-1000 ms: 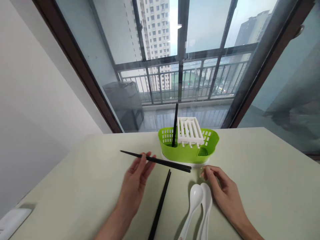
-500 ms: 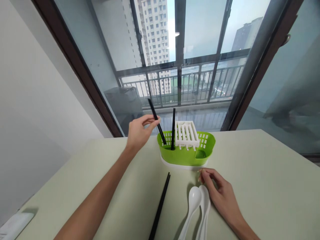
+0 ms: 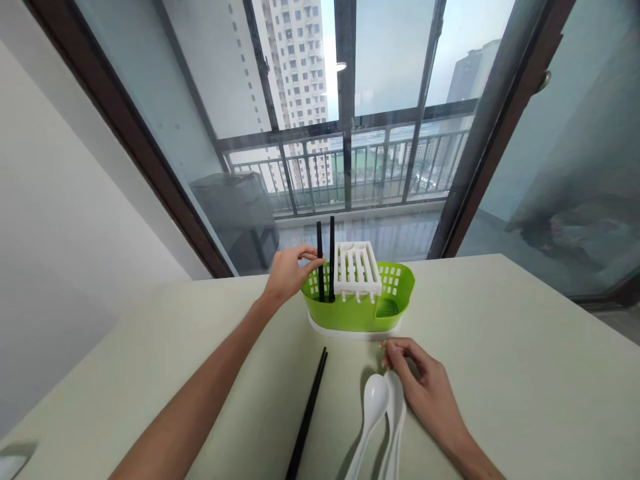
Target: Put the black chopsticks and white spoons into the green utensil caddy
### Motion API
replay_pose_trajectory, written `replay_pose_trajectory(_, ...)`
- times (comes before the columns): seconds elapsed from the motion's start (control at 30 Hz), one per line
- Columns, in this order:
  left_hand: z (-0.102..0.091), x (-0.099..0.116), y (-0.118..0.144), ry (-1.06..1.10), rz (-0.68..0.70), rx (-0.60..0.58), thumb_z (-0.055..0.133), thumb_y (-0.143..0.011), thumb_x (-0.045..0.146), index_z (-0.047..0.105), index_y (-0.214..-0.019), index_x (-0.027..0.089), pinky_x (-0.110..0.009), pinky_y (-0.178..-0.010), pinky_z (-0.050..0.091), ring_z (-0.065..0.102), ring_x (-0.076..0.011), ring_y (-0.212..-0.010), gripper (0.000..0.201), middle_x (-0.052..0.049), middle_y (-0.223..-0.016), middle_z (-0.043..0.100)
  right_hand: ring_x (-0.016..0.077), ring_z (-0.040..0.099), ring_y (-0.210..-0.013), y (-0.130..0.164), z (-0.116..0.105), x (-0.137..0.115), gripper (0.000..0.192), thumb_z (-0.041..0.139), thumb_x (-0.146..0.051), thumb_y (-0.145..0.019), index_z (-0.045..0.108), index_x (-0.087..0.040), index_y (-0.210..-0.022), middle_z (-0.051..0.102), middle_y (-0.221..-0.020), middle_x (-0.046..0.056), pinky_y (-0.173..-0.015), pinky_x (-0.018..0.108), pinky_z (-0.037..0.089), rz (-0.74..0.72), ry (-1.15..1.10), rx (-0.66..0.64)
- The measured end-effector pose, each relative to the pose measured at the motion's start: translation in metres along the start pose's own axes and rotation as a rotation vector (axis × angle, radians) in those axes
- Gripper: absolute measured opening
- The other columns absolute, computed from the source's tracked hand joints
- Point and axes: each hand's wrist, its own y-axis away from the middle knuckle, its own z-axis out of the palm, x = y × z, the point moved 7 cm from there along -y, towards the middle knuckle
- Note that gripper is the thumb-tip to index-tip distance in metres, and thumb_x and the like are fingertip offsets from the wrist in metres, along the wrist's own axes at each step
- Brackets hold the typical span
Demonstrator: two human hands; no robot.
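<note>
My left hand [image 3: 293, 270] is closed in a pinch on black chopsticks [image 3: 321, 280], which stand nearly upright with their lower ends inside the green basket [image 3: 345, 317]. Just right of them, more black chopsticks [image 3: 332, 257] stand in the same left part of the basket. A white slatted rack [image 3: 358, 268] with small hooks sits over the basket's middle. My right hand [image 3: 425, 383] rests on the table, fingers loosely curled together with nothing visible in them. Beside it lie white spoons [image 3: 376, 398], overlapping at the bowls. A black pair of chopsticks [image 3: 307, 413] lies in front of the basket.
The pale table [image 3: 500, 347] reaches back to a dark-framed glass door [image 3: 345, 100]. A white object [image 3: 11, 465] is cut off at the table's lower left. A wall [image 3: 65, 200] rises on the left.
My left hand has brought the tilted chopsticks upright and lower into the basket, next to the standing ones. My right hand stays by the spoons. The view has turned slightly right.
</note>
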Motion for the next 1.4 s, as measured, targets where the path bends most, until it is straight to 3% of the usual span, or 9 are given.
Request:
replay_pose_trajectory(0.43,0.011,-0.002,-0.004,-0.054,0.152,0.056,0.073,-0.086,0.032,0.071,-0.104,0.021,-0.033,-0.088,0.050,0.064,-0.0216,-0.100,0.021,-0.006,-0.107,0.070,0.0168,0.059,-0.075,0.001,-0.003,0.003,0.035,0.053,-0.054,-0.097,0.064,-0.023,-0.085,0.064,-0.077,0.000,-0.070,0.023,0.044,0.031,0.017,0.002)
replay_pose_trajectory(0.57,-0.019,0.017,0.037,-0.069,0.167,0.278,0.062,-0.095,0.031,0.066,-0.108,0.020,-0.031,-0.087,0.049,0.062,-0.0193,-0.096,0.018,-0.006,-0.106,0.066,0.0170,0.059,-0.076,0.001,-0.003,0.004,0.035,0.054,-0.055,-0.096,0.063,-0.023,-0.085,0.064,-0.077,0.000,-0.071,0.023,0.045,0.052,0.016,0.002)
replay_pose_trajectory(0.67,-0.033,0.029,0.089,-0.089,0.155,0.358,0.054,-0.099,0.031,0.062,-0.100,0.021,-0.027,-0.078,0.047,0.057,-0.0152,-0.077,0.013,0.000,-0.083,0.058,0.0179,0.060,-0.077,0.002,-0.004,0.004,0.035,0.055,-0.056,-0.095,0.063,-0.023,-0.087,0.064,-0.077,0.001,-0.071,0.024,0.046,0.069,0.015,0.007)
replay_pose_trajectory(0.7,-0.029,0.029,0.106,-0.092,0.134,0.278,0.052,-0.100,0.032,0.061,-0.098,0.021,-0.026,-0.073,0.046,0.055,-0.0140,-0.070,0.014,0.002,-0.077,0.054,0.0181,0.060,-0.077,0.003,-0.005,0.005,0.036,0.055,-0.057,-0.095,0.063,-0.023,-0.087,0.064,-0.077,0.001,-0.070,0.024,0.046,0.074,0.017,0.011)
replay_pose_trajectory(0.8,0.003,0.019,0.159,-0.152,-0.039,-0.196,0.051,-0.100,0.037,0.058,-0.100,0.022,-0.025,-0.063,0.043,0.057,-0.0137,-0.063,0.016,0.004,-0.075,0.057,0.0179,0.060,-0.074,0.003,-0.006,0.006,0.037,0.055,-0.058,-0.094,0.064,-0.023,-0.087,0.064,-0.076,0.001,-0.068,0.024,0.046,0.085,0.026,0.016)
replay_pose_trajectory(0.97,0.029,0.006,0.227,-0.365,-0.361,-0.645,0.059,-0.093,0.032,0.061,-0.113,0.019,-0.036,-0.080,0.051,0.069,-0.0260,-0.095,0.024,-0.010,-0.111,0.067,0.0167,0.059,-0.073,0.004,-0.008,0.009,0.037,0.056,-0.059,-0.094,0.066,-0.024,-0.088,0.064,-0.076,-0.001,-0.067,0.023,0.046,0.103,0.043,0.029)
replay_pose_trajectory(1.07,0.035,0.012,0.239,-0.436,-0.376,-0.748,0.049,-0.095,0.020,0.064,-0.112,0.017,-0.041,-0.088,0.052,0.068,-0.0290,-0.103,0.023,-0.013,-0.114,0.068,0.0169,0.060,-0.073,0.004,-0.009,0.011,0.037,0.056,-0.059,-0.093,0.066,-0.024,-0.087,0.064,-0.076,0.000,-0.069,0.024,0.046,0.097,0.055,0.031)
replay_pose_trajectory(1.27,0.035,0.012,0.231,-0.665,-0.342,-0.721,0.037,-0.085,-0.005,0.070,-0.107,0.014,-0.042,-0.084,0.054,0.068,-0.0315,-0.103,0.044,-0.017,-0.109,0.070,0.0171,0.059,-0.073,0.003,-0.012,0.011,0.036,0.056,-0.058,-0.093,0.065,-0.024,-0.087,0.064,-0.075,-0.001,-0.069,0.024,0.046,0.089,0.073,0.041)
replay_pose_trajectory(1.4,0.026,0.015,0.218,-0.641,-0.328,-0.799,0.046,-0.079,-0.007,0.069,-0.107,0.012,-0.039,-0.079,0.054,0.071,-0.0305,-0.096,0.041,-0.016,-0.106,0.072,0.0168,0.060,-0.074,0.002,-0.013,0.009,0.036,0.056,-0.058,-0.093,0.065,-0.024,-0.087,0.065,-0.077,-0.001,-0.070,0.023,0.047,0.077,0.084,0.045)
